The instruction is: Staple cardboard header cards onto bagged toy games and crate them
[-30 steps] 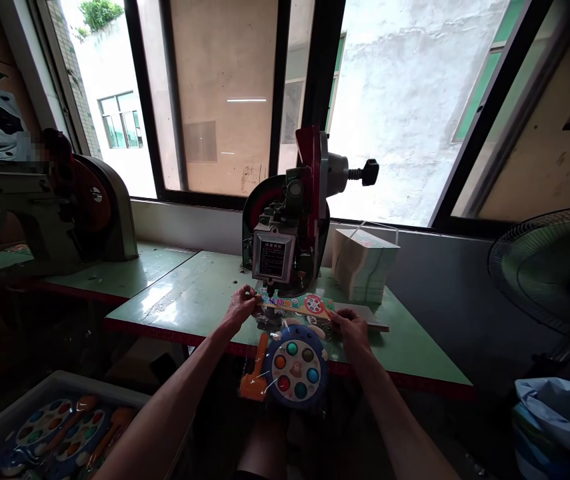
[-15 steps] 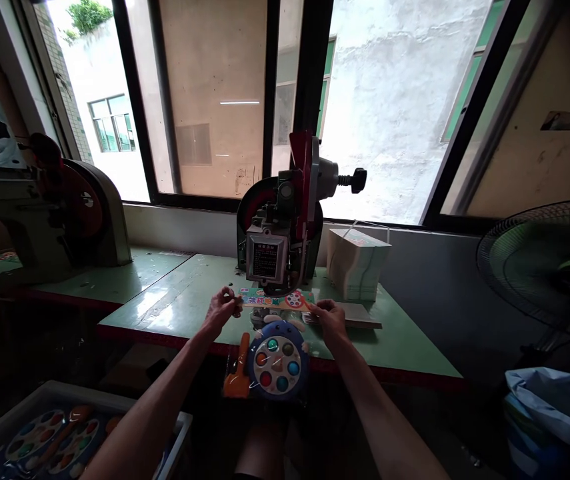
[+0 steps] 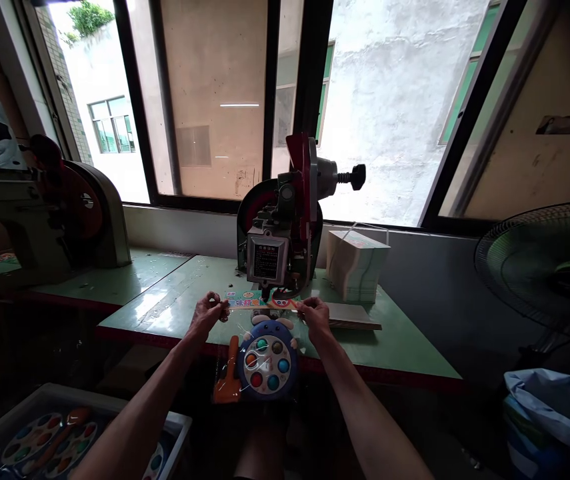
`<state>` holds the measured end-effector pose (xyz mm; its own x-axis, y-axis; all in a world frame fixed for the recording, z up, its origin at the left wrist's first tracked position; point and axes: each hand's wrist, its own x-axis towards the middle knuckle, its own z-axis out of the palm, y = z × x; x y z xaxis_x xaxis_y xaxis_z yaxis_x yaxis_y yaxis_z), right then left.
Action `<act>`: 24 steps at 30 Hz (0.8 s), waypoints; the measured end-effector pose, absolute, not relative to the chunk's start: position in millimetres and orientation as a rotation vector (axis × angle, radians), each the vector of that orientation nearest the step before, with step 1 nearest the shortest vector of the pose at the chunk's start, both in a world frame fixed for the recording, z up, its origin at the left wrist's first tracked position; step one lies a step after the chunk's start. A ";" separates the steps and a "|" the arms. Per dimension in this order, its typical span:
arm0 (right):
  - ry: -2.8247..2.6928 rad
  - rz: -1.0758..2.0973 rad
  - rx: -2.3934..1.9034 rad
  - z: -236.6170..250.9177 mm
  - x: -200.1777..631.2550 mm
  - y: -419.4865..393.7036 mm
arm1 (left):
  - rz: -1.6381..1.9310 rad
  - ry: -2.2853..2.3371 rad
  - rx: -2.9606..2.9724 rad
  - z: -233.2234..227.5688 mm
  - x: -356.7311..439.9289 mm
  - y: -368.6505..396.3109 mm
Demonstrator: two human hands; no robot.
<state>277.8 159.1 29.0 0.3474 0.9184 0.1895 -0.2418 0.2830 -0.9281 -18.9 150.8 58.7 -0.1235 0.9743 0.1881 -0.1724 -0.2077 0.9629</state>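
Pinching the printed header card (image 3: 257,302) at both ends, my left hand (image 3: 206,313) closed on its left end, my right hand (image 3: 313,315) closed on its right, card under the stapling machine (image 3: 277,233) head, bagged toy (image 3: 262,360) hanging over the green table (image 3: 179,303) edge

At centre frame, a person's left hand (image 3: 208,312) and right hand (image 3: 313,315) pinch the two ends of a colourful printed card header (image 3: 249,301) beneath the head of a dark green and red bench stapling machine (image 3: 285,227) on a pale green worktable (image 3: 405,347). A round blue toy with coloured buttons, bagged in clear plastic (image 3: 263,358), hangs from the header over the table's near edge. A stack of printed cards (image 3: 357,263) stands right of the machine, a black fan (image 3: 545,267) at far right, and a tray of similar toys (image 3: 49,437) at lower left.
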 end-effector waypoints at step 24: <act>-1.080 1.134 -0.990 7.4 215.8 116.4 | 1.424 1.075 0.737 51.8 -36.5 107.5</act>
